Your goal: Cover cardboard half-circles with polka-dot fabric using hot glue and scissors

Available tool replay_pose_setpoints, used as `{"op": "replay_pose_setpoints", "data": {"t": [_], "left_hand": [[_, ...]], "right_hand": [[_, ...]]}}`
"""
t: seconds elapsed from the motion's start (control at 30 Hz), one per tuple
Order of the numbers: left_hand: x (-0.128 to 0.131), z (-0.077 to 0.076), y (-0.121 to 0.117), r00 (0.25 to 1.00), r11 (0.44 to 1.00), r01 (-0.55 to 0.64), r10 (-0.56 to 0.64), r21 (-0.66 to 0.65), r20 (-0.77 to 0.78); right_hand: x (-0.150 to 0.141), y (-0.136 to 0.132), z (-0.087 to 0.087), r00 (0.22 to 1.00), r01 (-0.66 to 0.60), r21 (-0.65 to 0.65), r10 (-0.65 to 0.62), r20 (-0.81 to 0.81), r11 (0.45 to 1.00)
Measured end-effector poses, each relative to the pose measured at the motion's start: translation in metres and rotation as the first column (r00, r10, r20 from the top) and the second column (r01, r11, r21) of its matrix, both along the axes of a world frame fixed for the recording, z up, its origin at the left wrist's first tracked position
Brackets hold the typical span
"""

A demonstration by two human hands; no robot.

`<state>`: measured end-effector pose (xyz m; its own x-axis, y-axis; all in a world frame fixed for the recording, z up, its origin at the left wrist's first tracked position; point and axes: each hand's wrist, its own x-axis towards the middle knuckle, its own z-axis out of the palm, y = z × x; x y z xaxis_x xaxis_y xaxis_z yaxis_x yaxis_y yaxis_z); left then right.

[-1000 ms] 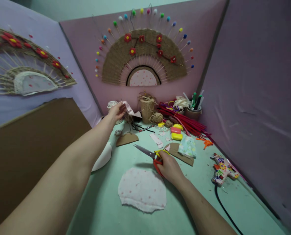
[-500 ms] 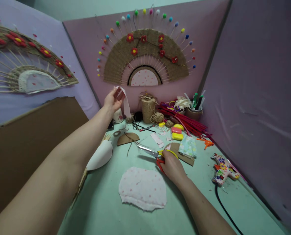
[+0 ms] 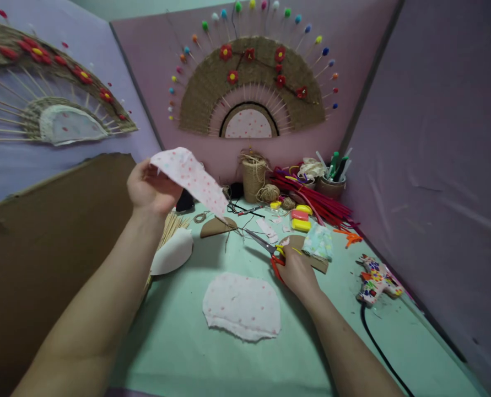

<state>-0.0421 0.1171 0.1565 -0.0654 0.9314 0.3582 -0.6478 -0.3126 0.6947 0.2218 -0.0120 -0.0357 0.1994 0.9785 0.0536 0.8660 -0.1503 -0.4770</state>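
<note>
My left hand (image 3: 152, 190) is closed on one end of a white fabric piece with pink dots (image 3: 195, 179), which hangs in the air down to the right. In my right hand (image 3: 298, 270) are scissors (image 3: 265, 242) with red and yellow handles, blades pointing up and left over the table. A rounded cut of dotted white fabric (image 3: 241, 306) lies flat below and between my hands. Past the scissor tips sits a cardboard half-circle (image 3: 216, 227) with twine strands on it. Another cardboard half-circle (image 3: 317, 263) lies beyond my right hand, partly under a folded green floral cloth (image 3: 317, 241).
A twine spool (image 3: 253, 179), red pipe cleaners (image 3: 315, 198) and a pot of pens (image 3: 334, 179) stand at the back. On the right lies a flower-patterned glue gun (image 3: 377, 281) with a black cord. A large cardboard sheet (image 3: 50, 248) leans at left, near thin sticks and a white rounded piece (image 3: 173, 252).
My left hand has drawn the dotted fabric from the back of the table toward me and leftward, spreading it into view. The scissors have shifted slightly right, their blades now nearer together.
</note>
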Motion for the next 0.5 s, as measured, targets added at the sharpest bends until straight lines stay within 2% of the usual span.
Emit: {"op": "replay_pose_setpoints", "data": {"t": [0.07,0.13,0.2,0.27,0.3,0.33,0.37,0.4,0.43,0.47,0.5], "left_hand": [[-0.006,-0.011,-0.028,0.995,0.999,-0.038,0.039,0.007,-0.092],[-0.004,-0.026,-0.060,0.969,1.000,-0.008,0.010,0.010,-0.247],[0.002,-0.049,-0.092,0.886,0.999,0.024,-0.042,-0.045,-0.462],[0.009,-0.075,-0.118,0.693,0.991,0.085,-0.134,-0.103,-0.708],[0.011,-0.086,-0.127,0.500,0.957,0.240,-0.266,-0.164,-0.824],[0.013,-0.095,-0.132,0.326,0.896,0.386,-0.357,-0.221,-0.876],[0.014,-0.102,-0.132,0.195,0.827,0.481,-0.425,-0.291,-0.884],[0.015,-0.107,-0.127,0.100,0.776,0.525,-0.464,-0.350,-0.880],[0.016,-0.110,-0.116,0.053,0.755,0.525,-0.489,-0.392,-0.871],[0.017,-0.112,-0.101,0.090,0.806,0.464,-0.455,-0.367,-0.886],[0.019,-0.113,-0.082,0.191,0.901,0.331,-0.355,-0.280,-0.915]], "right_hand": [[0.000,0.000,0.000,1.000,-0.004,0.004,0.004,0.007,1.000],[0.001,0.000,0.000,1.000,-0.006,0.010,0.006,0.012,1.000],[0.001,0.000,0.000,1.000,0.000,0.016,0.000,0.015,1.000],[0.003,0.000,0.000,1.000,0.012,0.019,-0.012,0.014,1.000],[0.003,0.000,0.000,1.000,0.018,0.020,-0.018,0.012,1.000],[0.004,0.000,0.000,1.000,0.023,0.021,-0.023,0.008,1.000],[0.004,0.000,0.000,1.000,0.026,0.021,-0.026,0.004,0.999],[0.005,0.000,0.000,1.000,0.029,0.022,-0.029,-0.001,0.999],[0.005,0.000,0.000,1.000,0.031,0.022,-0.031,-0.007,0.999],[0.005,0.000,0.000,0.999,0.032,0.022,-0.032,-0.013,0.999],[0.005,0.000,0.001,0.999,0.033,0.023,-0.033,-0.020,0.999]]}}
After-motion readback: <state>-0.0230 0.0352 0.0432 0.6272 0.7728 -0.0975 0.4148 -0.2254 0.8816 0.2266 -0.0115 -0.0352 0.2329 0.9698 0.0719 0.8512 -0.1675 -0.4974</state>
